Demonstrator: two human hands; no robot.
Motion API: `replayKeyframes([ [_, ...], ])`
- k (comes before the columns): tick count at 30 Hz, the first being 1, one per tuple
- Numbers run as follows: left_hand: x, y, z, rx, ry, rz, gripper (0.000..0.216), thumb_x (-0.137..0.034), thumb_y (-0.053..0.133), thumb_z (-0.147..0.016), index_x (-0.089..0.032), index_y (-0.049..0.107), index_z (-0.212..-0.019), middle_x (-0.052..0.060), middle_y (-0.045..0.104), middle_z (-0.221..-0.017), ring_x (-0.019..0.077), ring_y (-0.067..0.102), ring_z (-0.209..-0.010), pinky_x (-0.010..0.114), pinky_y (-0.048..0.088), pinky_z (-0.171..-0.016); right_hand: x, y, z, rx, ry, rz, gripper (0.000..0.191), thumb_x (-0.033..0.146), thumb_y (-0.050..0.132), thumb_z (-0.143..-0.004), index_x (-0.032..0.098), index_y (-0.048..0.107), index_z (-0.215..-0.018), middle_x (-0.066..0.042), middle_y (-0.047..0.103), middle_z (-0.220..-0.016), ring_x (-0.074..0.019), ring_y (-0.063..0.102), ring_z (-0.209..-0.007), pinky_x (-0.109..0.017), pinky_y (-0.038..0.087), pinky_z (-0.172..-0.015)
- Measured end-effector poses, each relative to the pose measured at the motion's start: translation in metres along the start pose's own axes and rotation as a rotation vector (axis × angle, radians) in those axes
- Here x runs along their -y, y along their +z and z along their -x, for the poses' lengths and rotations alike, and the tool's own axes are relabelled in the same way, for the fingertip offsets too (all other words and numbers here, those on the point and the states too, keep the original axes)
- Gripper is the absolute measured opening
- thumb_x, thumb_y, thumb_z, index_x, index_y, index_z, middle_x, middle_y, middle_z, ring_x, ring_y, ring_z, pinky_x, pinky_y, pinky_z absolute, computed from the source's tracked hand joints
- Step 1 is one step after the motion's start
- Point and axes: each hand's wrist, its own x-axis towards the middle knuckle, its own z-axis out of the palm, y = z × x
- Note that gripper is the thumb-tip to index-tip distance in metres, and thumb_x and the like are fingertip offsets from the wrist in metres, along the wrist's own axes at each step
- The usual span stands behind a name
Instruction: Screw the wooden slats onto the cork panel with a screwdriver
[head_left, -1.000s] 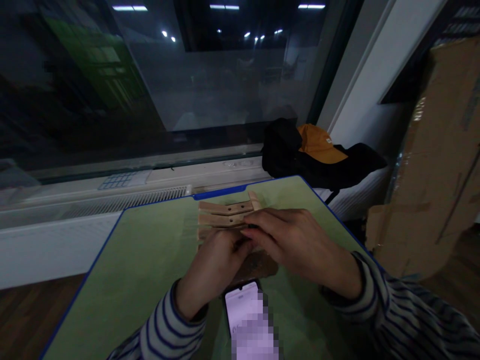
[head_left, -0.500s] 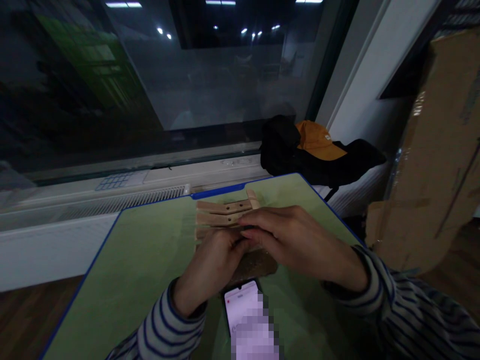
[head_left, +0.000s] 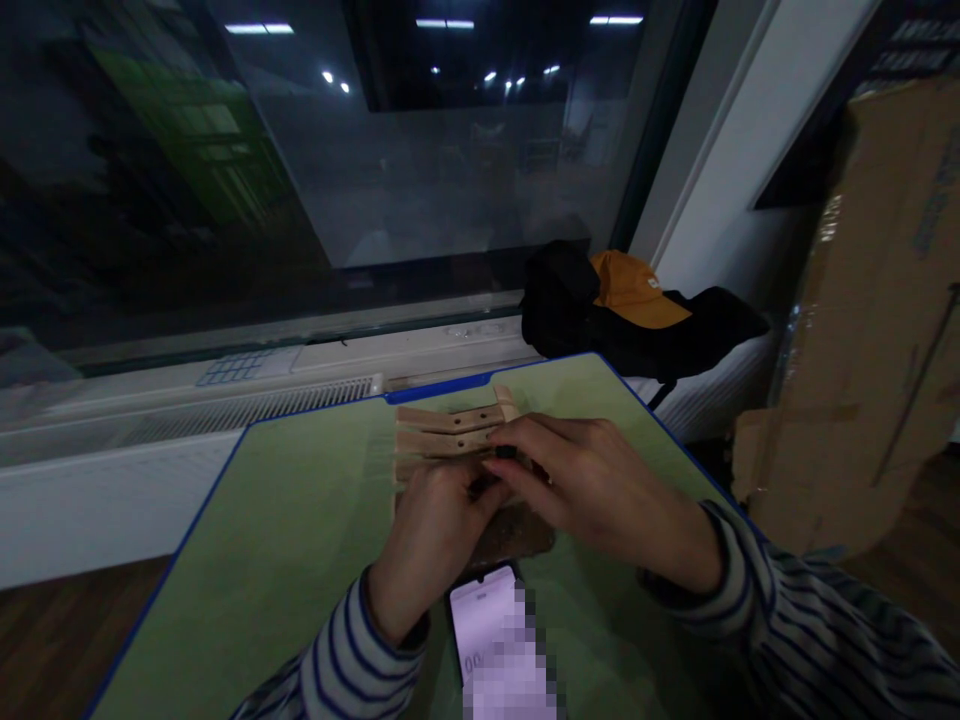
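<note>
Between the thumb and fingers of my right hand (head_left: 592, 480) is a small black piece (head_left: 506, 452) whose kind I cannot make out. My left hand (head_left: 435, 520) is closed close beside it, fingertips pressed together over the wooden strips; what they grip is hidden. Several pale wooden strips (head_left: 424, 417) with dark holes lie side by side under and beyond both hands. A short wooden crosspiece (head_left: 505, 400) stands at their far right end. Below my fingers shows a dark brown flat object (head_left: 517, 535), partly covered by my left hand.
A phone (head_left: 487, 610) with a lit screen lies on the green table (head_left: 285, 500), nearest me. Past the table's far edge are a radiator (head_left: 330, 395), a window, and a dark bag with an orange cap (head_left: 637, 290). A large cardboard box (head_left: 870, 330) stands at the right.
My right fingers have parted slightly from my left hand, and the black piece now shows between them. The whole view has tilted slightly; the strips have stayed on the table.
</note>
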Motion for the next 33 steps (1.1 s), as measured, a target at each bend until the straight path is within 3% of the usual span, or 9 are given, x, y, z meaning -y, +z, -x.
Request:
replayKeyframes([
  [6,-0.001,-0.001,0.001,0.038,0.008,0.088,0.017,-0.026,0.055,-0.083,-0.021,0.071,-0.085,0.001,0.074,-0.084,0.0191,0.066,-0.071,0.029,0.047,-0.068,-0.007,-0.003,-0.003,0.026,-0.102,-0.267,0.029,0.018,0.049,-0.089,0.02,0.054,-0.118,-0.001,0.065,-0.112,-0.0126,0.06,-0.1,-0.024,0.046,-0.084],
  [14,0.0,-0.005,0.0,0.153,0.033,0.082,0.026,-0.026,0.047,-0.088,-0.018,0.07,-0.081,0.005,0.073,-0.089,0.0208,0.066,-0.082,0.029,0.046,-0.07,0.001,0.003,-0.001,-0.033,0.006,0.122,0.02,0.031,0.047,-0.09,0.017,0.058,-0.1,-0.007,0.07,-0.089,-0.0195,0.066,-0.078,-0.029,0.047,-0.067],
  [18,0.0,-0.002,-0.001,0.123,0.015,0.081,0.022,-0.025,0.048,-0.086,-0.018,0.069,-0.084,0.006,0.073,-0.093,0.0218,0.066,-0.083,0.03,0.047,-0.07,0.001,0.005,0.0,-0.037,-0.009,0.151,0.021,0.032,0.044,-0.092,0.016,0.056,-0.099,-0.007,0.068,-0.087,-0.0199,0.065,-0.076,-0.03,0.046,-0.065],
  [24,0.001,0.001,-0.001,0.008,0.005,0.02,0.016,-0.026,0.056,-0.081,-0.019,0.07,-0.085,0.005,0.073,-0.087,0.0228,0.067,-0.08,0.03,0.048,-0.069,0.0,0.0,0.0,0.016,0.001,0.01,0.023,0.031,0.048,-0.09,0.017,0.056,-0.105,-0.008,0.066,-0.098,-0.0197,0.063,-0.086,-0.031,0.047,-0.072],
  [29,0.002,-0.002,-0.001,0.072,0.016,0.122,0.019,-0.027,0.054,-0.083,-0.019,0.071,-0.084,0.002,0.074,-0.085,0.0205,0.067,-0.076,0.029,0.048,-0.068,-0.006,-0.003,-0.001,0.051,-0.077,-0.281,0.031,0.018,0.049,-0.089,0.019,0.052,-0.12,-0.003,0.065,-0.111,-0.013,0.061,-0.097,-0.025,0.046,-0.082],
  [33,0.001,-0.002,-0.001,0.103,0.019,0.128,0.021,-0.026,0.052,-0.085,-0.019,0.071,-0.082,0.002,0.074,-0.086,0.0195,0.067,-0.075,0.028,0.048,-0.069,-0.009,-0.004,-0.002,0.07,-0.111,-0.307,0.03,0.016,0.05,-0.089,0.022,0.054,-0.118,-0.001,0.065,-0.112,-0.0128,0.06,-0.101,-0.025,0.045,-0.085],
])
